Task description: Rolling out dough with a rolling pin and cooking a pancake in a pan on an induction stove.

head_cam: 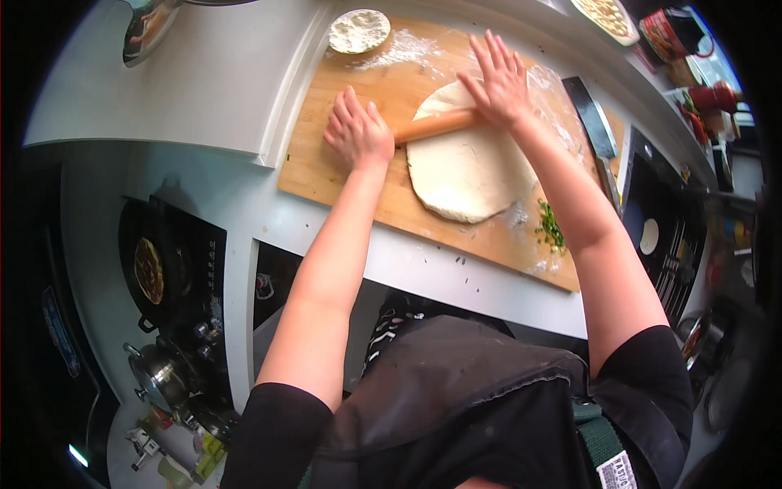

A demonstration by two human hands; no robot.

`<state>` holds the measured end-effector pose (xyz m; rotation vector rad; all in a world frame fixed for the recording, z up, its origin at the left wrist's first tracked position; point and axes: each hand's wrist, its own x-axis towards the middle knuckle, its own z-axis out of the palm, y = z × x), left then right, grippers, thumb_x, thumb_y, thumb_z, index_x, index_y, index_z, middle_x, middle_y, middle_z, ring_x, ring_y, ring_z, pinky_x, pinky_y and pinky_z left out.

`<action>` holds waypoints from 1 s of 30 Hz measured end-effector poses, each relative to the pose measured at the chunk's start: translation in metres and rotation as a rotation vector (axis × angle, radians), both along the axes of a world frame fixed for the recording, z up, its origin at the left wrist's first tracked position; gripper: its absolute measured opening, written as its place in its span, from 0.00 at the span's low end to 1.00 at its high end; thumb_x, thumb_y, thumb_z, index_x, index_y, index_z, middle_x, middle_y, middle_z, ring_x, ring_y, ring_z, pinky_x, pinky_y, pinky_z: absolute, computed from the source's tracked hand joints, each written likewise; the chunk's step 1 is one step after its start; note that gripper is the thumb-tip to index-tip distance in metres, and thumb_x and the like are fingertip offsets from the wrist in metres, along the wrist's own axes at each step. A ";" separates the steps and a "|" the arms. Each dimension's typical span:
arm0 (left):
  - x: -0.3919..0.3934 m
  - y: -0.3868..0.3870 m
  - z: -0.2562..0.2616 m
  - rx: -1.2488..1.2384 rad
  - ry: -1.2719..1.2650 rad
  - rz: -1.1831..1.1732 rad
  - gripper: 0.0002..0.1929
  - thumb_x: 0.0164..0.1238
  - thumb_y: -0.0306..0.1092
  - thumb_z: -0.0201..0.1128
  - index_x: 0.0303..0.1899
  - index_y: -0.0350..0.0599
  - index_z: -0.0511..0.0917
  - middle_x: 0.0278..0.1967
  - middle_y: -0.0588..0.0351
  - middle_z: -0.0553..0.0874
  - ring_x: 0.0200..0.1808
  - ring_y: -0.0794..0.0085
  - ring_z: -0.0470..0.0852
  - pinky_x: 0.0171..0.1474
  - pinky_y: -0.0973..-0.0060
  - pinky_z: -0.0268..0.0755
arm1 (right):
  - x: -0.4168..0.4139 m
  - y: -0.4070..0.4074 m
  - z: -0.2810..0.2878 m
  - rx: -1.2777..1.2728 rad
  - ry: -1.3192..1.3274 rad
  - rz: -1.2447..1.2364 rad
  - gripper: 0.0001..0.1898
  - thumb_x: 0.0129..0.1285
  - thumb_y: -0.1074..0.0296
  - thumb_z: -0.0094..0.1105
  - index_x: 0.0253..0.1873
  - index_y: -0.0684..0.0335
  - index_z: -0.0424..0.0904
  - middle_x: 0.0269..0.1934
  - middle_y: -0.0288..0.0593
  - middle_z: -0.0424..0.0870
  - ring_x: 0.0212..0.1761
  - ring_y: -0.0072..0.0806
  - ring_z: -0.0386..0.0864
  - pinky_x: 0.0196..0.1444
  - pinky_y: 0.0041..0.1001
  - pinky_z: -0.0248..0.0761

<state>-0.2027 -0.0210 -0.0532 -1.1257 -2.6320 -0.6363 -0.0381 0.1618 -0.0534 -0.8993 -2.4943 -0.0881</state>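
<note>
A wooden rolling pin [435,125] lies across the upper part of a flattened round of dough [467,171] on a wooden board [311,165]. My left hand [360,131] presses palm down over the pin's left end, its fingers pointing away from me. Over the right end lies my right hand [498,82], flat, with the fingers spread. Neither hand has its fingers wrapped round the pin in a way that shows; the pin's ends are hidden under the palms. Loose white flour [403,50] is scattered at the board's far side, and chopped green onion [551,226] sits near its right edge.
A bowl of flour [359,30] stands at the board's far left corner. On the right side lies a cleaver [591,119], its handle towards me. Beyond the counter's right part is a stove [672,263]. A black pan [177,263] with a browned flatbread [148,271] is at the left.
</note>
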 end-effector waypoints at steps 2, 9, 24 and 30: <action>-0.013 0.022 0.009 -0.016 -0.021 0.059 0.19 0.71 0.41 0.52 0.57 0.42 0.68 0.55 0.48 0.73 0.58 0.56 0.71 0.59 0.54 0.61 | -0.026 0.027 0.005 0.023 0.103 -0.020 0.34 0.70 0.38 0.39 0.74 0.52 0.56 0.75 0.47 0.54 0.77 0.39 0.50 0.75 0.44 0.39; -0.021 0.035 -0.002 0.057 -0.004 0.014 0.21 0.71 0.43 0.53 0.58 0.41 0.66 0.56 0.46 0.72 0.59 0.52 0.71 0.58 0.57 0.65 | -0.026 0.042 0.000 -0.042 0.081 -0.080 0.35 0.69 0.37 0.39 0.74 0.51 0.56 0.75 0.51 0.53 0.78 0.41 0.46 0.75 0.47 0.38; 0.033 -0.036 0.014 -0.113 -0.108 -0.761 0.28 0.75 0.48 0.47 0.73 0.56 0.57 0.73 0.51 0.58 0.74 0.58 0.56 0.73 0.55 0.45 | 0.124 -0.085 0.029 -0.187 -0.108 0.094 0.18 0.68 0.56 0.51 0.57 0.59 0.72 0.60 0.46 0.73 0.60 0.41 0.71 0.61 0.39 0.63; 0.003 0.099 0.016 0.018 -0.036 -0.682 0.20 0.75 0.45 0.45 0.62 0.51 0.70 0.61 0.48 0.75 0.64 0.57 0.71 0.66 0.58 0.59 | 0.088 0.026 0.001 -0.104 -0.055 -0.005 0.27 0.68 0.44 0.47 0.62 0.58 0.69 0.67 0.50 0.66 0.68 0.45 0.64 0.68 0.42 0.55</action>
